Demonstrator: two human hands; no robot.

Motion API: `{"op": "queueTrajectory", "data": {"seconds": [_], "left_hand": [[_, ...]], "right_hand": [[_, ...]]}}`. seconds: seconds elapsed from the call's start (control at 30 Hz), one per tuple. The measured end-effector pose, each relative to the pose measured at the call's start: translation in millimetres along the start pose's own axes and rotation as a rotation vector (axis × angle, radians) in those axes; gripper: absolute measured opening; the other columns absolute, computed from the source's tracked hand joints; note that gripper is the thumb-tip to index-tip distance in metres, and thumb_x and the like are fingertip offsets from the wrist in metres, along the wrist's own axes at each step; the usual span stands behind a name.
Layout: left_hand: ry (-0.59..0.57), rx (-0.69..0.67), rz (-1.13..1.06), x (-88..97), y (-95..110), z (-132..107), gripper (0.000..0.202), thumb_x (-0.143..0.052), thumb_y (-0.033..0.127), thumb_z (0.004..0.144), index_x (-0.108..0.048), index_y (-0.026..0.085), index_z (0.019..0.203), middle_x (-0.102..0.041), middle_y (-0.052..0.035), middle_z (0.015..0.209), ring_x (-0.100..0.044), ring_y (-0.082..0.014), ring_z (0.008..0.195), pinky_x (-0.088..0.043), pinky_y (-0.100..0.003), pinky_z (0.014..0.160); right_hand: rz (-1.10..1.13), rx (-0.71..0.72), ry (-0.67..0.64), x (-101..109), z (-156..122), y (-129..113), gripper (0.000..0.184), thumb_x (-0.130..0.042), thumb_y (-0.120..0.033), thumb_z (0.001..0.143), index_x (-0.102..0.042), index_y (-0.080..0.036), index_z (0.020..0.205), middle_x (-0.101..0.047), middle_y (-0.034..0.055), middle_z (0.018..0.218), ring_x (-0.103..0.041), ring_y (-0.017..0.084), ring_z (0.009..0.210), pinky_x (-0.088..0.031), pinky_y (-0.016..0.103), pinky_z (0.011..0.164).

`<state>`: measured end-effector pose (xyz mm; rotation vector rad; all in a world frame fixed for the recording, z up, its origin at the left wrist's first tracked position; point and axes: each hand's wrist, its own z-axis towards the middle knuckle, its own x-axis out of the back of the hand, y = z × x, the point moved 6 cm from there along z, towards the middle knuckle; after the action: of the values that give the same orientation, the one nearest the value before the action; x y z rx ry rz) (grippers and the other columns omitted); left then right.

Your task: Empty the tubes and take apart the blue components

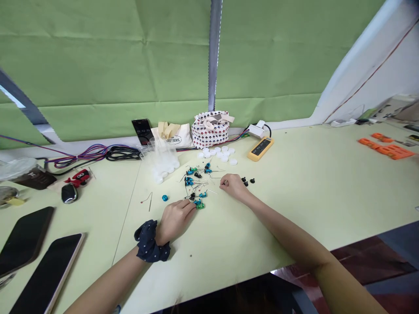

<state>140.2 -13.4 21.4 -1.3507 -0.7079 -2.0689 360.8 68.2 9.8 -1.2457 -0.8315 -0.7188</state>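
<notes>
Small blue and green components (196, 185) with thin wire leads, strewn loosely on the pale green table (294, 196), between the 2 hands. Left hand (175, 218) resting on the table just below the scatter, fingertips (193, 205) touching 1 green component (200, 206); cannot tell whether that grip grasps the piece or merely lies against it. Dark dotted scrunchie (151, 241) around the left wrist. Right hand (233, 185) at the right edge of the scatter, grip clenched, fingers curled inward, thumb pressed to forefinger; anything pinched there too small to make out.

Just right of that hand, small black parts (247, 181). Left of the scatter, 1 blue bead (164, 198). Beyond it, white caps (218, 153) and clear plastic cups (160, 161). Farther back, a yellow device (261, 148), a patterned basket (210, 128) and an upright phone (143, 131) against the green backdrop. Off to the left, coiled cables (94, 152), a car key (69, 192) and 2 dark phones (24, 240) lying flat. Far right, orange parts (386, 148).
</notes>
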Motion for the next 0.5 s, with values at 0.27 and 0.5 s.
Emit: {"op": "queueTrajectory", "data": {"seconds": [0.27, 0.5], "left_hand": [[0.068, -0.017, -0.076, 3.0, -4, 2, 0.021, -0.043, 0.017, 0.091, -0.062, 0.02, 0.099, -0.064, -0.0058, 0.095, -0.056, -0.02, 0.092, -0.05, -0.033, 0.075], [0.075, -0.011, -0.077, -0.9, -9, 7, 0.025, -0.042, 0.012, 0.09, -0.062, 0.019, 0.103, -0.063, -0.0073, 0.094, -0.054, -0.0209, 0.094, -0.05, -0.036, 0.079]], "right_hand": [[-0.162, 0.124, 0.088, 22, 29, -16, 0.024, -0.053, -0.012, 0.082, -0.065, -0.019, 0.102, -0.061, 0.0075, 0.106, -0.059, 0.018, 0.087, -0.041, 0.026, 0.076], [-0.286, 0.37, -0.183, -16, 80, -53, 0.026, -0.058, -0.007, 0.078, -0.066, -0.02, 0.1, -0.062, 0.0063, 0.102, -0.057, 0.018, 0.092, -0.037, 0.022, 0.068]]}}
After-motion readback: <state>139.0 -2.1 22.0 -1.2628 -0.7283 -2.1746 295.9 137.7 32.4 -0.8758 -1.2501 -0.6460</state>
